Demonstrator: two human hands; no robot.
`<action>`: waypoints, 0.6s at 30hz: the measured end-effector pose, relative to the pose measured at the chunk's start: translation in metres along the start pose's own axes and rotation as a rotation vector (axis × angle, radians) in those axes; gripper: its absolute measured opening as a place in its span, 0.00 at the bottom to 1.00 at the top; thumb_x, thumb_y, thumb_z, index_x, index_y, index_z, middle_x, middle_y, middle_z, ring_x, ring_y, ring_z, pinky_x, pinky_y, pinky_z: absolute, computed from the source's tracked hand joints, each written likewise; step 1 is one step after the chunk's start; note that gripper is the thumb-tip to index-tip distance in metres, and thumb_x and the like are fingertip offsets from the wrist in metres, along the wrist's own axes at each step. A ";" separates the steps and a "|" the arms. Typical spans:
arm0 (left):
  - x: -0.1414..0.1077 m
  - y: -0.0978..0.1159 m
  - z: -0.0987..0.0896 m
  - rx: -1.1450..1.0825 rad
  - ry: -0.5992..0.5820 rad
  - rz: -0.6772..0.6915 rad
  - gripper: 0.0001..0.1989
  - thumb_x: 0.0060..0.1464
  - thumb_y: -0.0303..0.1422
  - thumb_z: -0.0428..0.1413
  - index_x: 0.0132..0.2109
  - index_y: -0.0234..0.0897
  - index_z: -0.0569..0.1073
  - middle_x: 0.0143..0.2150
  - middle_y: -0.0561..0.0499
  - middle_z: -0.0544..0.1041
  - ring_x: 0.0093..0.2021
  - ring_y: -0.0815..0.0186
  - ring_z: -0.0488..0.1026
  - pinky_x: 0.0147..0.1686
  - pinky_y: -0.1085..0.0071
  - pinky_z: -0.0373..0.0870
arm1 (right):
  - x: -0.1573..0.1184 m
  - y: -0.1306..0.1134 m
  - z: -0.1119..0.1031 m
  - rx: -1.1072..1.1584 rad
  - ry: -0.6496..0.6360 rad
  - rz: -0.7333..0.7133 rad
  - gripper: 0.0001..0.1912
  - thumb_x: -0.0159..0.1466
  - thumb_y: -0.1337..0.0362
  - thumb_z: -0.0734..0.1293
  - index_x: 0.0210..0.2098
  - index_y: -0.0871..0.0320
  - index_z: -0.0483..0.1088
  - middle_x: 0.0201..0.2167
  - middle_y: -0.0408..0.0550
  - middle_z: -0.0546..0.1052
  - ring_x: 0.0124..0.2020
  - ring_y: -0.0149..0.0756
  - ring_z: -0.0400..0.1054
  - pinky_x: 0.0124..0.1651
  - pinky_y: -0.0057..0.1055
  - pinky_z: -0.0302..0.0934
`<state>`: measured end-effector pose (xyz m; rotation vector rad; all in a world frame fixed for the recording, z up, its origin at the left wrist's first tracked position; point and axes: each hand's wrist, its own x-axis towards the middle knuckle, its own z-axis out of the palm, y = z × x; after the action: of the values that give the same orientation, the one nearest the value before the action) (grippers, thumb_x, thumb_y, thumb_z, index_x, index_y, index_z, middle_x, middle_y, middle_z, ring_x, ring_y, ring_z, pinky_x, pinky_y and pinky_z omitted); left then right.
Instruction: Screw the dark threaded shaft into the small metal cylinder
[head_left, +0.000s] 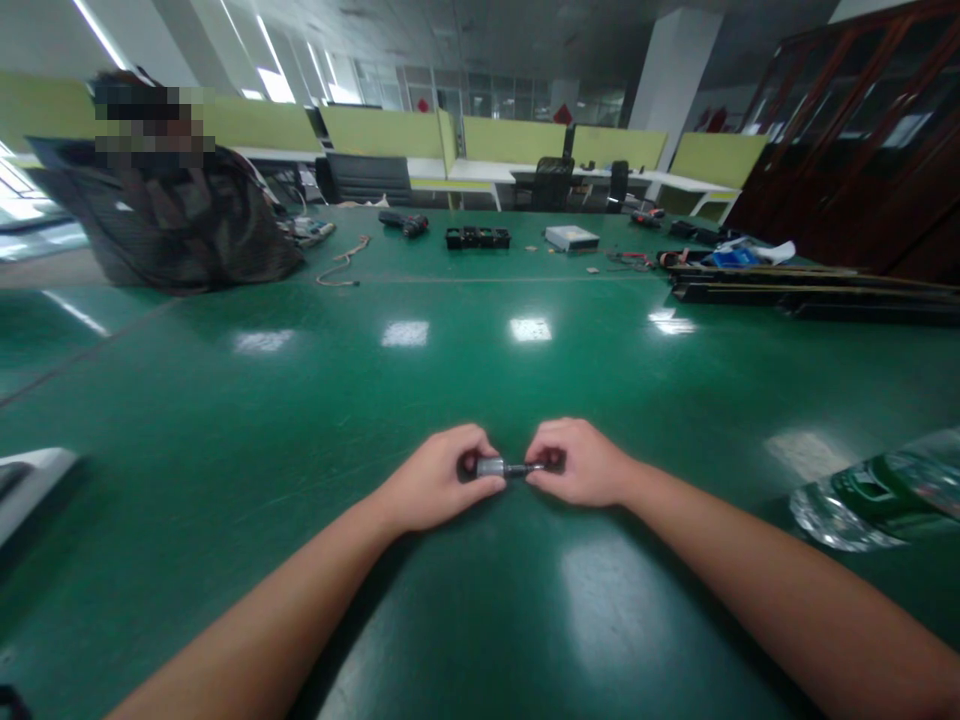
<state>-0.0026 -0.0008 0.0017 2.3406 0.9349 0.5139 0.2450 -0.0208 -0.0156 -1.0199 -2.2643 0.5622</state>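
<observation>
Silver cylinder: near end hidden within left fingers. Thin shaft: tip obscured by right fingers. Right of fingers, clear bottle cut off by frame edge; left of them, pale object likewise. Far beyond fingers, red-and-black bits blurred, unidentifiable; far left, pixelation masks detail.

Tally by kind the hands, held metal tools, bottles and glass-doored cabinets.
Hands, left hand and right hand: 2
Held metal tool with a thin shaft: 1
Clear plastic bottle: 1
Glass-doored wooden cabinet: 1
Total: 5
</observation>
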 end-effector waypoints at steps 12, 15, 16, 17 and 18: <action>0.000 0.002 -0.001 0.003 0.000 -0.008 0.10 0.56 0.39 0.61 0.39 0.37 0.74 0.34 0.52 0.73 0.34 0.65 0.70 0.34 0.71 0.64 | -0.001 0.002 -0.012 -0.016 -0.034 0.014 0.02 0.53 0.70 0.71 0.28 0.60 0.75 0.24 0.42 0.73 0.26 0.29 0.65 0.32 0.26 0.57; 0.000 0.003 -0.001 -0.001 0.004 -0.011 0.10 0.56 0.40 0.61 0.39 0.37 0.74 0.34 0.52 0.74 0.34 0.65 0.70 0.34 0.71 0.64 | -0.001 0.006 -0.017 -0.013 -0.034 0.031 0.03 0.51 0.72 0.69 0.27 0.60 0.74 0.23 0.41 0.72 0.25 0.28 0.63 0.30 0.25 0.56; 0.000 0.003 -0.002 -0.003 0.006 -0.013 0.10 0.56 0.40 0.61 0.39 0.37 0.75 0.34 0.52 0.74 0.34 0.65 0.70 0.34 0.71 0.64 | -0.001 0.008 -0.018 -0.002 -0.017 0.048 0.04 0.50 0.72 0.69 0.26 0.60 0.73 0.23 0.41 0.72 0.24 0.28 0.63 0.29 0.25 0.56; 0.000 0.003 -0.002 -0.005 0.008 -0.016 0.10 0.56 0.40 0.61 0.39 0.37 0.75 0.34 0.52 0.74 0.34 0.65 0.70 0.34 0.71 0.64 | -0.001 0.009 -0.019 0.005 0.001 0.061 0.04 0.49 0.73 0.68 0.25 0.60 0.73 0.23 0.41 0.71 0.23 0.27 0.62 0.28 0.24 0.55; 0.000 0.003 -0.002 -0.005 0.009 -0.018 0.10 0.56 0.39 0.61 0.39 0.37 0.75 0.34 0.52 0.74 0.33 0.65 0.70 0.34 0.71 0.64 | -0.001 0.009 -0.019 0.009 0.013 0.069 0.04 0.49 0.73 0.68 0.25 0.60 0.72 0.23 0.41 0.71 0.23 0.27 0.62 0.28 0.24 0.55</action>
<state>-0.0019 -0.0022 0.0050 2.3248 0.9571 0.5187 0.2633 -0.0134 -0.0074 -1.0975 -2.2201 0.5921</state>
